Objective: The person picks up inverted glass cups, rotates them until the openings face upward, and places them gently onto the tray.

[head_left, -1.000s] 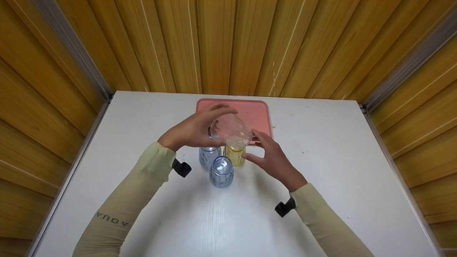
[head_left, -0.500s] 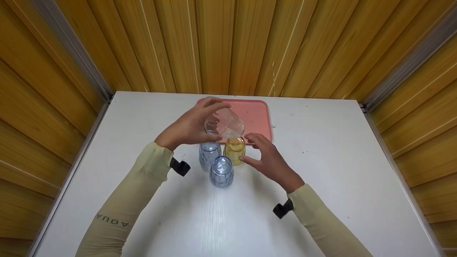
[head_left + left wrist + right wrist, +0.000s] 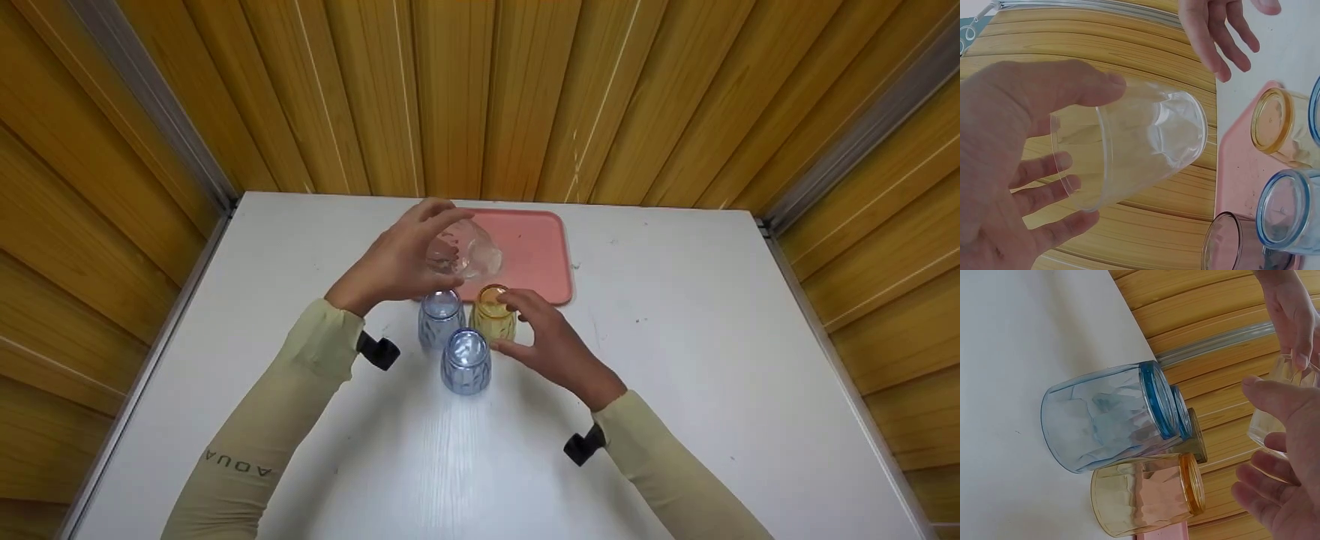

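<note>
A clear glass [image 3: 480, 253] is tilted on its side in the air, gripped by my left hand [image 3: 401, 259]. The left wrist view shows thumb and fingers curled round the wide end of that clear glass [image 3: 1151, 135]. My right hand [image 3: 553, 343] is beside an upside-down yellow glass [image 3: 491, 324], fingers spread and loosely bent. The right wrist view shows a gap between this hand [image 3: 1292, 455] and the yellow glass [image 3: 1145, 495]. Two upside-down blue glasses stand close by, a front one [image 3: 466, 367] and a rear one [image 3: 441, 326].
A pink tray [image 3: 540, 251] lies at the back of the white table [image 3: 675, 322], behind the glasses. A dark-tinted glass [image 3: 1221, 247] shows in the left wrist view. Wood-patterned walls [image 3: 480, 97] enclose the table's back and sides.
My left hand has carried the clear glass left and slightly back, away from my right hand. My right hand has shifted left and nearer to me, toward the yellow glass.
</note>
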